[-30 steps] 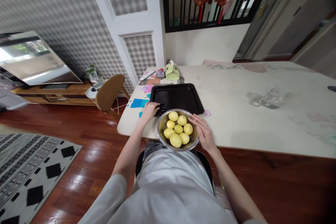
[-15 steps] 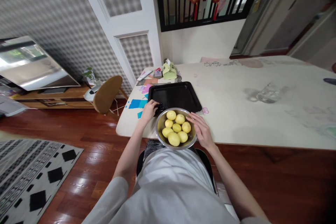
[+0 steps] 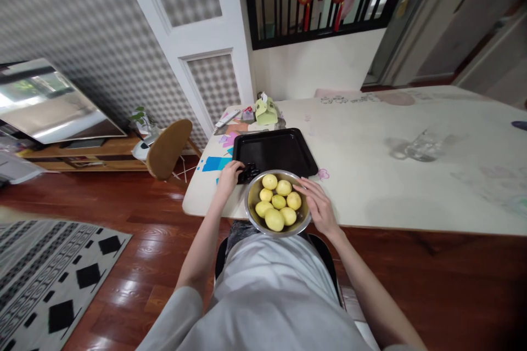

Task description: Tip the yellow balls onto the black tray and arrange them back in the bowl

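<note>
A round metal bowl point(image 3: 252, 218) with several yellow lemon-like fruits point(image 3: 274, 220) in it stands at the table's front edge, close to my body. My right hand point(image 3: 321, 205) is at the bowl's right side, fingers reaching over the rim, thumb lower down. A black rectangular tray point(image 3: 274, 148) lies just beyond the bowl, whose rim covers part of its near edge. Small shiny dark pieces point(image 3: 250, 171), too indistinct to name, lie in its near left corner. My left hand point(image 3: 229, 176) is beside them, fingers bent and close together at the tray's left edge. Whatever its fingertips hold is hidden.
The white table point(image 3: 362, 186) stretches to the right, with a clear glass vessel point(image 3: 424, 147) on it. Behind the tray are a green tissue box point(image 3: 265, 111) and a white remote point(image 3: 228, 117). A wooden chair point(image 3: 168, 151) stands left of the table.
My left hand has shifted slightly left, and more of the dark pieces in the tray corner shows. My right hand stays at the bowl.
</note>
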Demonstrator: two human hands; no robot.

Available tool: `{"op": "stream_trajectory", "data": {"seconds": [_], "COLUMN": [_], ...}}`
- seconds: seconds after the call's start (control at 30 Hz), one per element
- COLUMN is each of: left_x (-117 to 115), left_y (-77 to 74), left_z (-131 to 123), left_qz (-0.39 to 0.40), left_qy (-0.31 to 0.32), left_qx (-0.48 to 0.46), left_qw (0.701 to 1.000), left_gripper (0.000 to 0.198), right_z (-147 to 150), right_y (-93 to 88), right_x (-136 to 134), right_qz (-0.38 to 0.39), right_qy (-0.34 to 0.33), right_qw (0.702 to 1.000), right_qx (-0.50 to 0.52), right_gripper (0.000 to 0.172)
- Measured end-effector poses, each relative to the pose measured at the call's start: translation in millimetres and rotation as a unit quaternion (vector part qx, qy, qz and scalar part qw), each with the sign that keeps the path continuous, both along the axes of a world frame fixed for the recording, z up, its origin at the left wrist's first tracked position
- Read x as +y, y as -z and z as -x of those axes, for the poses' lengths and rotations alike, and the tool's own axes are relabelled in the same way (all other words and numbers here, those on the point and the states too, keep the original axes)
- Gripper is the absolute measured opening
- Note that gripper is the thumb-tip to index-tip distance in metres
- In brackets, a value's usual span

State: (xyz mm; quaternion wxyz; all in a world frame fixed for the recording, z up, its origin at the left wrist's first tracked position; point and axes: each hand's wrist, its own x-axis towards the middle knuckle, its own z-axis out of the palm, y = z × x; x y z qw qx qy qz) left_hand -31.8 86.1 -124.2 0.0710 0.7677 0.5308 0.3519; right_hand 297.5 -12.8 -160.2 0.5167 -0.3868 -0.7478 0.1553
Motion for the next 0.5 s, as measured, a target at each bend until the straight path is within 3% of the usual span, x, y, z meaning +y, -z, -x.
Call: {"op": "stream_trajectory", "data": {"seconds": [0.23, 0.4, 0.5], "left_x": [-13.8, -54.7, -82.4], "left_y": [0.1, -19.5, -31.4], "left_z": [1.7, -18.0, -40.7], "left_qz": [-0.048, -0.125, -0.121], "left_qy": [-0.040, -0.030, 0.027], "left_qx": [-0.039, -0.133, -0.171], "left_qw": [0.997, 0.983, 0.978], "left_gripper": [0.015, 0.014, 0.011], "right_z": [-0.2, 0.3, 0.1], "right_y": [1.1, -0.9, -2.6], "right_x": [0.3, -1.1, -1.6], "right_qz": [-0.001, 0.002, 0.007], "right_qy": [0.001, 0.003, 0.006], "right_qw": [1.000, 1.000, 1.000], "right_qx": [0.004, 0.005, 0.001], "right_gripper": [0.044, 0.045, 0.046]}}
